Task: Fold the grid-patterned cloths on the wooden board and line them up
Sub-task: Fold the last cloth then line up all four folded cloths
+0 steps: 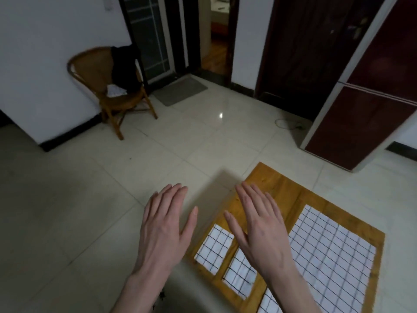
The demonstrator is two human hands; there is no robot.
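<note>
Both hands hover flat, fingers straight, grasping nothing: the left hand (162, 231) over the tiled floor (79, 211), the right hand (261, 229) above the wooden board (279, 186); on the board lie three small folded grid-patterned cloths (214, 248) in a row, beside a large unfolded grid-patterned cloth (334, 256) lying flat.

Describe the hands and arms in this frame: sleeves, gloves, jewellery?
Both hands, left and right, are bare: no gloves, rings, watch or wristbands visible. Forearms are uncovered to the frame edge, so no sleeve shows. No markings or cables on either arm.
</note>
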